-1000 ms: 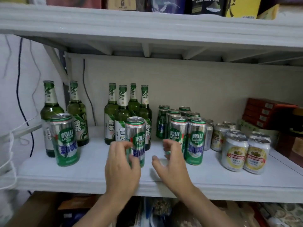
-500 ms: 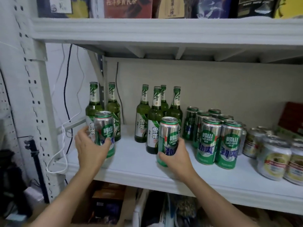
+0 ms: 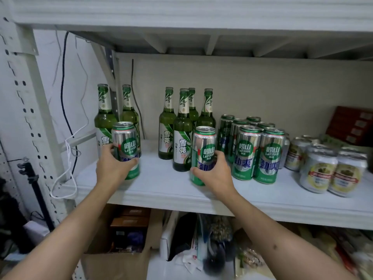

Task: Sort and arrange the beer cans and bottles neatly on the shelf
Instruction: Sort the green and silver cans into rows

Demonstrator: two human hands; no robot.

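My left hand (image 3: 113,168) grips a green-and-silver Laoshan can (image 3: 126,146) that stands upright at the left of the white shelf (image 3: 161,188), in front of two green bottles (image 3: 105,118). My right hand (image 3: 214,174) wraps the base of a second Laoshan can (image 3: 203,150) in the middle, beside a cluster of several green bottles (image 3: 182,134). To its right stands a block of several more Laoshan cans (image 3: 256,150). Short silver-and-gold cans (image 3: 331,172) sit at the far right.
Red boxes (image 3: 351,124) are stacked at the back right. A perforated upright post (image 3: 30,110) and hanging cables (image 3: 68,154) flank the left end. The upper shelf (image 3: 201,15) hangs low overhead. Cardboard boxes and bags (image 3: 129,235) fill the space below.
My left hand has gone from the middle can to the far-left can and closed on it. My right hand has taken the middle can. The view has shifted left and closer.
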